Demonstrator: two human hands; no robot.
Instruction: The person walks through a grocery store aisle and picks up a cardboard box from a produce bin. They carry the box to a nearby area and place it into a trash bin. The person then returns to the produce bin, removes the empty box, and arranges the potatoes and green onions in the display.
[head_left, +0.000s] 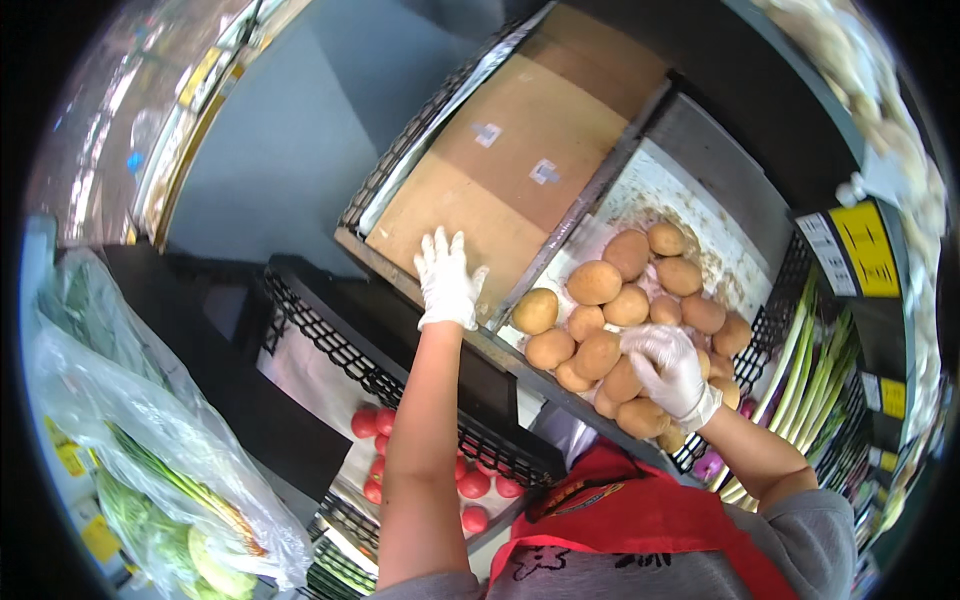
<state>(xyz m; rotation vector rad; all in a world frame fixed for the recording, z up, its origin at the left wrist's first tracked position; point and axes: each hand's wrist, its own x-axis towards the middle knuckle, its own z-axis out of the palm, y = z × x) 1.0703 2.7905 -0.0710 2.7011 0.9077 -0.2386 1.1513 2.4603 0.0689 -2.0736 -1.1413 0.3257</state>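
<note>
My left hand, in a white glove, lies flat with fingers spread on a brown cardboard sheet. My right hand, also gloved, rests on a pile of brown potatoes, its fingers curled inward and close together. Whatever may be under its fingers and palm is hidden. Several potatoes touch it all around. They fill the near part of a bin with a dirt-smeared white floor. A dark divider separates this bin from the cardboard.
Red tomatoes lie in a lower bin behind a black mesh edge. Green onions stand at the right near yellow and white price tags. Bagged greens are at the lower left. A grey panel rises at the upper left.
</note>
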